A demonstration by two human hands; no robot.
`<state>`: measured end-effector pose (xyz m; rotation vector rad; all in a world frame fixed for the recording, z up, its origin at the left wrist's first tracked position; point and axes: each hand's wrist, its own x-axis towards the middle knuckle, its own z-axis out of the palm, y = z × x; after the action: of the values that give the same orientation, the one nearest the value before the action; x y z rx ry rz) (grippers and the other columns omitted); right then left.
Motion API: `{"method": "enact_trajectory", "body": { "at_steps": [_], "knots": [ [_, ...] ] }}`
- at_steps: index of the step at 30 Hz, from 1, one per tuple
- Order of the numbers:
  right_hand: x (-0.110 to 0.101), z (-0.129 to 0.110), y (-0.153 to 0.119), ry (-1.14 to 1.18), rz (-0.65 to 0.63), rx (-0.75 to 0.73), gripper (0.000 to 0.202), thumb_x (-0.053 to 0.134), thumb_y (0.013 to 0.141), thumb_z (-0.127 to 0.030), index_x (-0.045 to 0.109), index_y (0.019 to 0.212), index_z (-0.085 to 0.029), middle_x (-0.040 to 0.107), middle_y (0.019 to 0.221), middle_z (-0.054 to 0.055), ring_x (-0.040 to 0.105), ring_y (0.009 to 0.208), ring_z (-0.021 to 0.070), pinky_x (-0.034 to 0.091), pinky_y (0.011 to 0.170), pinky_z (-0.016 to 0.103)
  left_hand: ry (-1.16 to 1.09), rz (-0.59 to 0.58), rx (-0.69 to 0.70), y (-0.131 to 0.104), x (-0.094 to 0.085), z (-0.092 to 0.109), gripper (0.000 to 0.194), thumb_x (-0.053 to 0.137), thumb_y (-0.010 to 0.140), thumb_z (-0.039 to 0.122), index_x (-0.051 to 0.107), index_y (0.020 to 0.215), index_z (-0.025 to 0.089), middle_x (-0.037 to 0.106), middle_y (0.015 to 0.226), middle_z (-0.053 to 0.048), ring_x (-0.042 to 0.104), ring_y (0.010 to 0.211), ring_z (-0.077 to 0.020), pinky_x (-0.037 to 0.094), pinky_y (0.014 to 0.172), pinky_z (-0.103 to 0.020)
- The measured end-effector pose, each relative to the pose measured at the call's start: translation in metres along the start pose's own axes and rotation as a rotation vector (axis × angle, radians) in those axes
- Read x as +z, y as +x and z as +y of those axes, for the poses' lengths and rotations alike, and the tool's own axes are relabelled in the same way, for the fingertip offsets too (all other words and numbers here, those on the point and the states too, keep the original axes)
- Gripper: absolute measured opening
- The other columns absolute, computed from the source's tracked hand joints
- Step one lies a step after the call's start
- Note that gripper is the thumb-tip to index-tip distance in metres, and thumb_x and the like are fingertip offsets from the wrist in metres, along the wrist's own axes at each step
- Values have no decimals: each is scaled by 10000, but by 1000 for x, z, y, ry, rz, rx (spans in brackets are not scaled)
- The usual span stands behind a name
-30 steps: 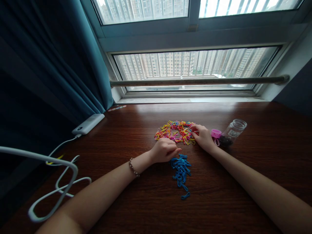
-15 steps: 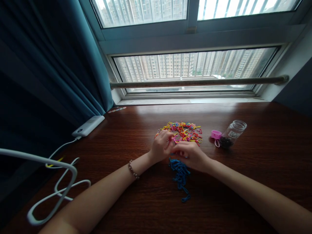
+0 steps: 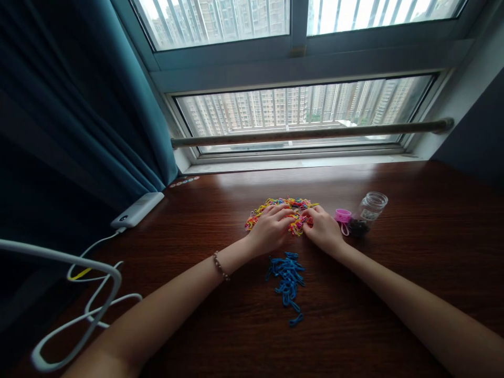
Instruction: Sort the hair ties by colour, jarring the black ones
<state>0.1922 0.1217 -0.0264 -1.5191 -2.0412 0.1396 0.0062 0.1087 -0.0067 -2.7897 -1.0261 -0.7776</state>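
Note:
Small looped bands in many colours, probably rubber bands, form a pile on the wooden table. My left hand lies over the pile's near side, its fingers stretched out and slightly apart. At the pile's right edge is my right hand, thumb and fingers apart around some red and pink bands, with no band plainly gripped. Nearer to me than both hands, a separate heap of blue bands trails toward the front. My fingers hide part of the colourful pile.
Right of the pile are a pink ring-shaped piece and a tilted clear jar with black contents at its lower end. A white power strip and white cable lie left, by the blue curtain. Behind is a window with a rail.
My hands were together above the blue heap; now they have parted and moved onto the colourful pile, the right one going rightward. The view has shifted slightly.

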Motion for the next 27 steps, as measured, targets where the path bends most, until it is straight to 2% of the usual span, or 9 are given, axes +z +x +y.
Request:
{"method": "enact_trajectory", "body": {
  "at_steps": [2, 5, 10, 15, 18, 23, 27],
  "knots": [
    [1, 0, -2, -21, -38, -9, 151, 541, 749, -200, 638, 864, -215, 597, 884, 56, 577, 728, 189, 387, 574, 258, 5, -51, 19, 9, 5, 0, 299, 451, 813, 137, 546, 1086, 212, 554, 1199, -55, 394, 1216, -235, 307, 995, -442],
    [2, 0, -2, -21, -44, -33, 135, 517, 789, -213, 645, 830, -220, 606, 857, 47, 579, 732, 185, 382, 578, 259, -12, -73, 1, 15, 16, -3, 309, 449, 815, 131, 544, 1097, 212, 595, 1145, -55, 444, 1179, -222, 291, 1007, -456],
    [3, 5, 3, 38, 38, -20, 152, 493, 829, -247, 638, 805, -209, 621, 846, 45, 583, 738, 178, 387, 596, 256, -102, 43, -78, 8, 27, -18, 225, 489, 799, 128, 604, 981, 193, 647, 1015, -70, 556, 1021, -197, 386, 939, -410],
    [5, 7, 7, 90, 109, 24, 172, 475, 843, -261, 640, 835, -210, 648, 805, 35, 580, 688, 178, 392, 609, 265, -186, 103, -161, 8, 28, -25, 115, 561, 772, 169, 630, 864, 181, 665, 901, -59, 596, 892, -192, 441, 859, -381],
    [7, 8, 7, 105, 138, 14, 183, 478, 842, -263, 652, 858, -207, 662, 785, 41, 579, 697, 192, 401, 641, 282, -219, 126, -197, 9, 27, -25, 122, 582, 749, 154, 627, 861, 174, 670, 878, -56, 603, 873, -193, 458, 837, -374],
    [8, 10, 7, 175, 169, -33, 223, 453, 851, -225, 659, 932, -203, 675, 869, 54, 579, 799, 212, 416, 703, 296, -333, 173, -300, 8, 27, -27, 183, 563, 755, 129, 608, 925, 179, 679, 834, -28, 630, 813, -166, 495, 766, -309],
    [7, 12, 7, 190, 193, 23, 230, 454, 851, -240, 670, 915, -196, 669, 786, 62, 580, 730, 209, 420, 661, 293, -381, 212, -363, 8, 26, -28, 126, 580, 767, 188, 620, 886, 191, 685, 815, -8, 641, 778, -152, 502, 732, -274]
  ]
}}
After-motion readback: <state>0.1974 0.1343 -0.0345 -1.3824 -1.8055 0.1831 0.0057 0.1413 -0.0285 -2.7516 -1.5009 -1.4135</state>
